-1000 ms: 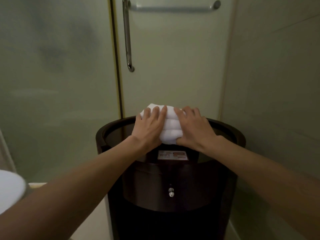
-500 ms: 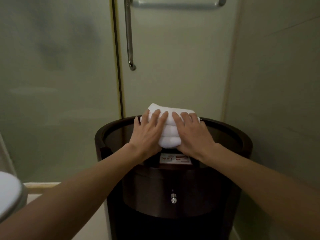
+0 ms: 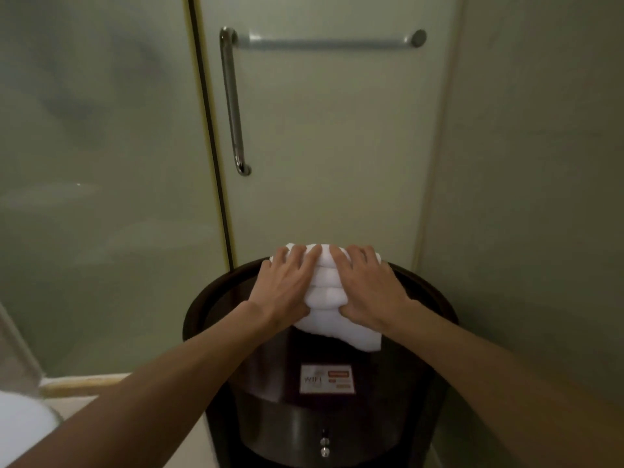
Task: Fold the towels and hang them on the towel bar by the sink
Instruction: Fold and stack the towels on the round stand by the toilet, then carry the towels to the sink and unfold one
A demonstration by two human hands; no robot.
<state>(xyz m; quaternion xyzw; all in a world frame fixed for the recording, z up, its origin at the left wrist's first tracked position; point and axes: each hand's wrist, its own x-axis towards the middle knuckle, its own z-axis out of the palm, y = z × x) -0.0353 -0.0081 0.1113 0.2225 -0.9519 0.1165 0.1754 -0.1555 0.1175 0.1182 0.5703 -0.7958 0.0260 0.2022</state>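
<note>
1. Where the dark round stand (image 3: pixel 432 292) rims its top like a tray, a WiFi card (image 3: pixel 327 378) lies flat, nearest.
2. Beyond it, in the same recess: folded white towel (image 3: pixel 326 282), layered.
3. Left hand (image 3: pixel 287 285) and right hand (image 3: pixel 369 288) clamp its sides, fingers over the top, thumbs dug in.
4. Far: towel bar (image 3: pixel 327 43) on the frosted door (image 3: pixel 320 146).

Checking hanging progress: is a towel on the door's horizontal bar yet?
No, the bar is bare; the left hand and right hand hold the towel on the stand.
</note>
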